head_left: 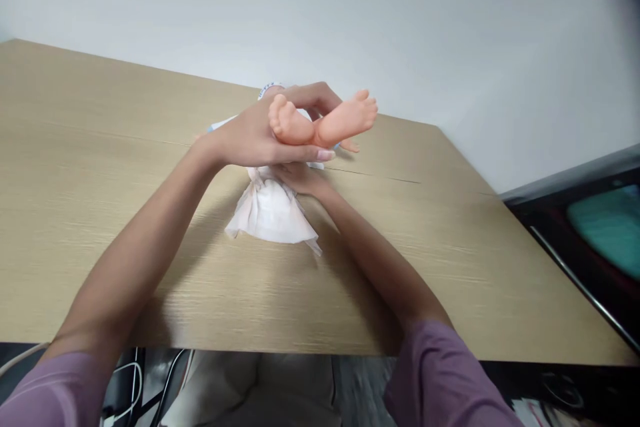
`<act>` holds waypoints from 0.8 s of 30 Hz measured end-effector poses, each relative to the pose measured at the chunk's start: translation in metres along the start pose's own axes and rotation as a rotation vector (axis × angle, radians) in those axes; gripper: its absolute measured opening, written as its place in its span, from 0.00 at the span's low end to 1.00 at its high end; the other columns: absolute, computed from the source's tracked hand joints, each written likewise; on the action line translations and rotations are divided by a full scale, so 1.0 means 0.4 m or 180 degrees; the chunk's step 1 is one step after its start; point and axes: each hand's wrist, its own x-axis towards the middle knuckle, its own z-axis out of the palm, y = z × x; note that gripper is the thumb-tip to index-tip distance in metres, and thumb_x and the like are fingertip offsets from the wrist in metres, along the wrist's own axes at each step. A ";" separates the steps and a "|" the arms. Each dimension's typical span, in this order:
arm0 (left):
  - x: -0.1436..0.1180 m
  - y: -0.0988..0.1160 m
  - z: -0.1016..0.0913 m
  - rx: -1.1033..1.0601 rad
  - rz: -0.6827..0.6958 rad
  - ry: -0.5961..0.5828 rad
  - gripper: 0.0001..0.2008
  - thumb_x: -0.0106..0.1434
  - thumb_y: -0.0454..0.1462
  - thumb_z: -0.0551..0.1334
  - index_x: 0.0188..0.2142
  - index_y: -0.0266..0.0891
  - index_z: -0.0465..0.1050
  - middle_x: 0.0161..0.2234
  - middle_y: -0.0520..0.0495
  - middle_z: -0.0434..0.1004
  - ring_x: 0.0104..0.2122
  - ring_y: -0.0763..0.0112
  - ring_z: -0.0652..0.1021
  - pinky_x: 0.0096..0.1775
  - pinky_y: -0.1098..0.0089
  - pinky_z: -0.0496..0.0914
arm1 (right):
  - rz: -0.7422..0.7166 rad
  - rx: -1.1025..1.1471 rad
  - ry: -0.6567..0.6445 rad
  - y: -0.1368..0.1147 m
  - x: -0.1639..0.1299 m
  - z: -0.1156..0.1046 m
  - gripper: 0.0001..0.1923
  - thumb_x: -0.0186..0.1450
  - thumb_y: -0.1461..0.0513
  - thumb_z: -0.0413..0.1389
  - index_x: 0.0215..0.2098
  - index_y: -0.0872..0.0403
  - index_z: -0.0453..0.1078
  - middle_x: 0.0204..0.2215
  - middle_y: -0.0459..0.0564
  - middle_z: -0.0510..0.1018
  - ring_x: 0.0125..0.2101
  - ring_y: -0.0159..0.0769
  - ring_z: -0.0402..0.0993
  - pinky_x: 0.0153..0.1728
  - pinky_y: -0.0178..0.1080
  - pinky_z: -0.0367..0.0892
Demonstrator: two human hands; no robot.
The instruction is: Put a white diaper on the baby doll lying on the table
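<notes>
A baby doll lies on the wooden table (100,167), and its two bare feet (325,121) stick up in the air. My left hand (260,137) is wrapped around the doll's ankles and holds the legs raised. Under the raised legs my right hand (300,179) reaches in and touches a white diaper (270,210) that spreads toward me on the table. The doll's body is mostly hidden behind my hands; only a bit of white and blue cloth (270,88) shows past them.
A white wall (350,7) rises behind the table's far edge. To the right, below table level, stands a dark piece of furniture with a teal surface (607,227). Cables (125,380) hang under the near table edge.
</notes>
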 end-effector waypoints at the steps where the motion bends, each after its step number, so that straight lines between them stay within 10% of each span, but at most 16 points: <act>1: -0.001 -0.003 0.001 -0.0033 -0.0032 -0.0005 0.17 0.71 0.45 0.77 0.54 0.44 0.81 0.53 0.46 0.87 0.54 0.57 0.86 0.57 0.59 0.79 | -0.0003 -0.0056 -0.0066 0.000 -0.036 -0.017 0.18 0.82 0.49 0.54 0.57 0.49 0.79 0.62 0.57 0.86 0.65 0.57 0.80 0.68 0.59 0.75; 9: -0.046 -0.031 0.063 -0.0021 -0.0173 -0.0223 0.22 0.66 0.51 0.80 0.53 0.44 0.83 0.54 0.43 0.88 0.55 0.54 0.85 0.57 0.57 0.80 | -0.0051 -0.0001 0.1998 -0.072 -0.289 -0.053 0.36 0.72 0.42 0.69 0.66 0.47 0.62 0.62 0.62 0.81 0.63 0.58 0.82 0.64 0.65 0.79; 16: -0.169 -0.031 0.092 0.0331 -0.0277 -0.0005 0.29 0.64 0.55 0.79 0.58 0.46 0.81 0.57 0.40 0.87 0.57 0.53 0.85 0.61 0.54 0.78 | -0.0677 -0.0081 0.0983 -0.121 -0.314 -0.080 0.28 0.77 0.56 0.59 0.74 0.46 0.65 0.69 0.61 0.78 0.72 0.56 0.75 0.73 0.61 0.73; 24: -0.360 -0.091 -0.025 0.1266 -0.0230 -0.1272 0.21 0.70 0.39 0.68 0.61 0.45 0.83 0.68 0.34 0.82 0.74 0.45 0.75 0.70 0.50 0.73 | -0.1292 -0.0459 0.0194 0.008 -0.397 -0.117 0.22 0.81 0.60 0.48 0.65 0.46 0.80 0.68 0.55 0.82 0.74 0.51 0.73 0.77 0.61 0.70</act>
